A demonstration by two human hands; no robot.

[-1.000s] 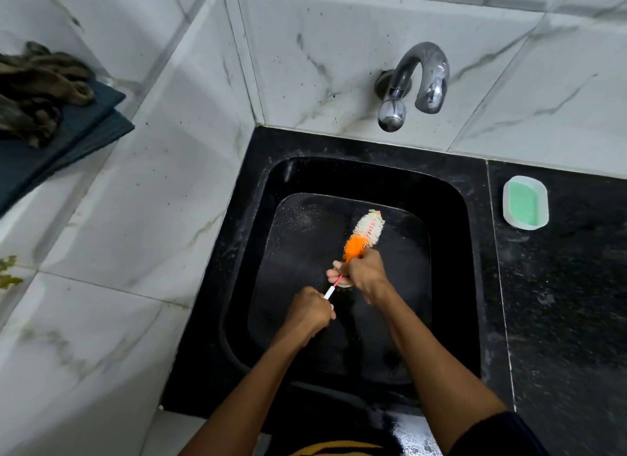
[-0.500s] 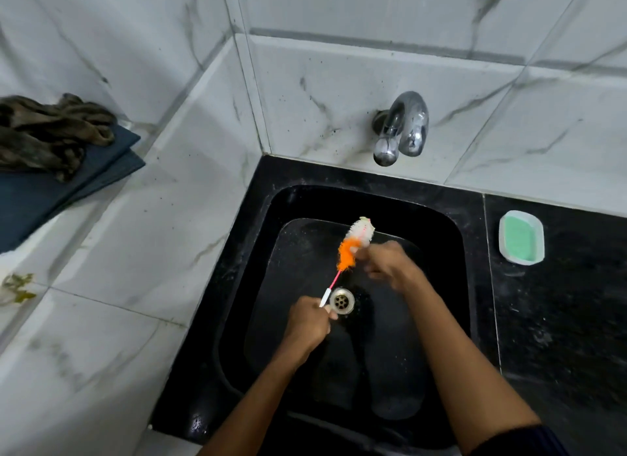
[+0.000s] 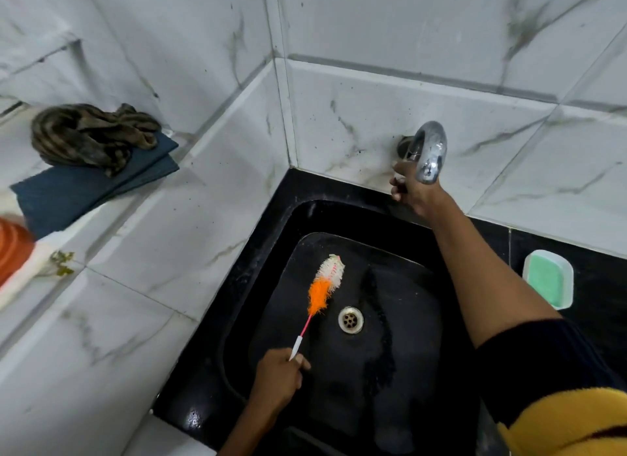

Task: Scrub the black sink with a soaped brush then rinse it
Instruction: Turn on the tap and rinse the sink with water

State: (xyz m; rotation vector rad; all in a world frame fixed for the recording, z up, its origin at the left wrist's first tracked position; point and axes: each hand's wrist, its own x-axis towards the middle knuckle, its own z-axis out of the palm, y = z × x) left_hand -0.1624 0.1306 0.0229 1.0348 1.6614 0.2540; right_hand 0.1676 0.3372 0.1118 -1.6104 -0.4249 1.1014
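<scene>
Black sink (image 3: 271, 252): a square stone basin set in a black counter, seen from the head view looking down, white marble-look tiles on two sides.
Drain (image 3: 350, 319): a metal ring in the middle of the basin floor.
Left hand (image 3: 279, 370): low in the basin, fingers curled round the white end of the brush handle.
Brush (image 3: 322, 291): a thin bottle brush with orange and white bristles, slanting up and away from the left hand, its head just left of the drain.
Right hand (image 3: 412, 192): reaching up to the wall, fingers curled at the base of the chrome tap (image 3: 428, 153); the exact grip is partly hidden behind the spout.
Soap dish (image 3: 548, 279): green soap on the counter, right of the basin.
Step in hand: probably turning on water; none is flowing yet.
Next move: likely needs the tap turned while the brush stays under the spout's line.
</scene>
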